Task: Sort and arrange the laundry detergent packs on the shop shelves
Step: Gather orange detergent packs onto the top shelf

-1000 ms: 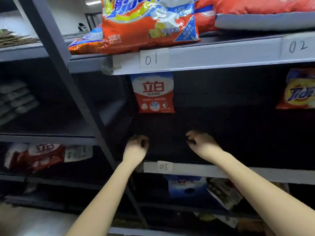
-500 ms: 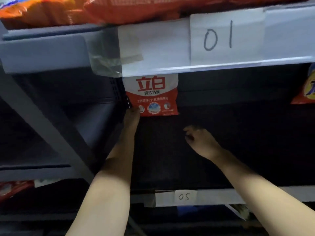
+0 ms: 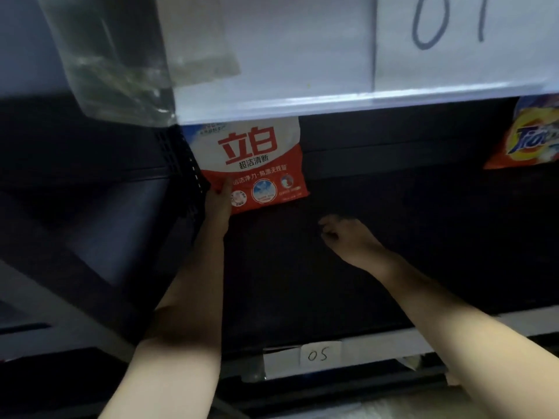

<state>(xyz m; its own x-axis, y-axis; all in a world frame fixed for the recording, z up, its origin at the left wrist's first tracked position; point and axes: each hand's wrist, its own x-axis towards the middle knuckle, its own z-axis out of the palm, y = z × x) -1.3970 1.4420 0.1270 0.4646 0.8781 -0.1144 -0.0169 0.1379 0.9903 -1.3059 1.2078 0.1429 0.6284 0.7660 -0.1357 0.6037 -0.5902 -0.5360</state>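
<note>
Dark shelving fills my view, with the pale front edge of the upper shelf (image 3: 302, 71) close overhead, carrying a paper label (image 3: 447, 22) marked "01" and a crumpled strip of clear tape (image 3: 121, 62) at its left end. Below, the lower shelf (image 3: 363, 267) is a deep, black, shadowed board, and on its front rail sits a small tag (image 3: 318, 355) reading "05".

At the back left of that shelf a detergent pack (image 3: 257, 170) stands upright against the rear wall — white on its upper half with big red characters, red on its lower half with a line of white print and three small round pictures. Its top edge is hidden behind the upper shelf. My left hand (image 3: 218, 204) reaches in and grips the pack's lower left corner, thumb across its front face; the other fingers are out of sight.

My right hand (image 3: 348, 237) hovers over the dark shelf well to the right of the pack, fingers loosely curled and holding nothing.

Far right, a second pack (image 3: 526, 140) — orange and yellow with blue lettering — is cut off by the frame edge and blurred.
</note>
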